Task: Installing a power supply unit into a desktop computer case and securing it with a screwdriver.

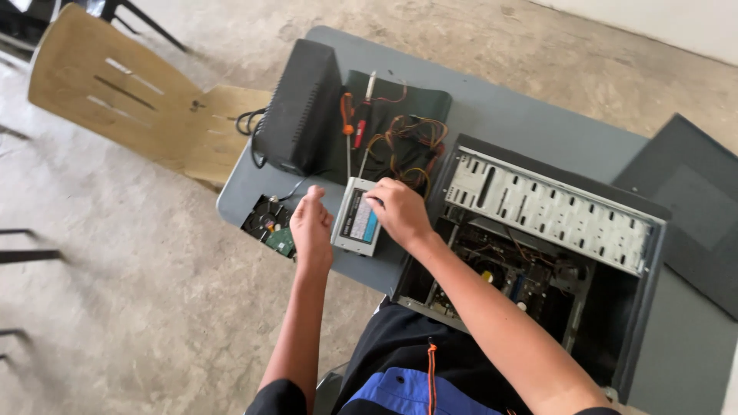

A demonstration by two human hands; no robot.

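Near the tabletop's (492,115) front edge, the right hand (398,211) grips the silver drive (358,217), its long axis running away from the person; the left hand (310,227), loosely curled and holding nothing, sits just beside it.

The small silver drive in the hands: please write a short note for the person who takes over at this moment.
Left hand: touches the left edge of the small silver drive.
Right hand: rests on the drive's right side.
The drive lies on the grey table, next to the open computer case.
An opened hard disk lies left of the left hand; screwdrivers lie on the black mat behind.
Done: drive is outside the case. Left: cannot tell.
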